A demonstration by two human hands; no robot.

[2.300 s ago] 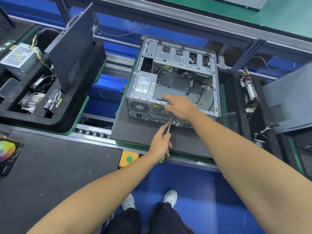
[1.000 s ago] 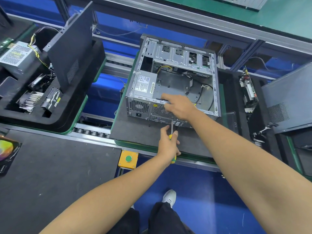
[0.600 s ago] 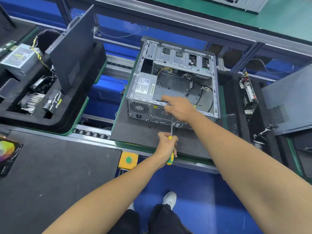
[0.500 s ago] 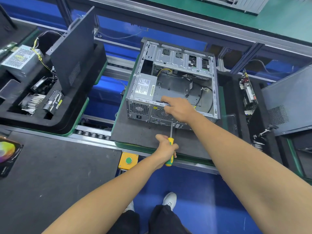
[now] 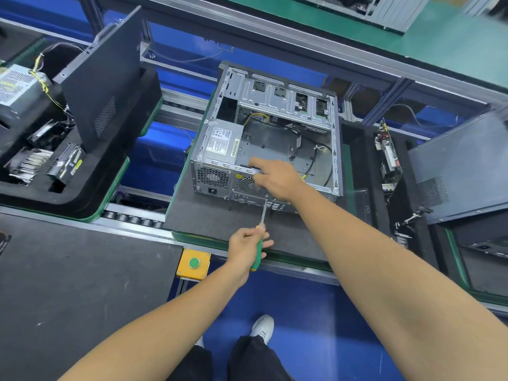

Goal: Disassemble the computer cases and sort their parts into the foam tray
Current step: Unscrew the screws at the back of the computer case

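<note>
2 hands unmoved: left hand (image 5: 246, 244) keeps gripping screwdriver (image 5: 259, 239).

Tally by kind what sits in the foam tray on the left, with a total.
Power supply: 1
Black side panel, leaning upright: 1
Finned heatsink: 1
Labelled drive: 1
Black part behind them, kind unclear: 1
Total: 5

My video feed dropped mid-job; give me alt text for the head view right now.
The left hand grips a green-handled screwdriver aimed at the rear panel of an open computer case, while the right hand holds the case's rear top edge. Foam trays with removed parts flank it.
</note>
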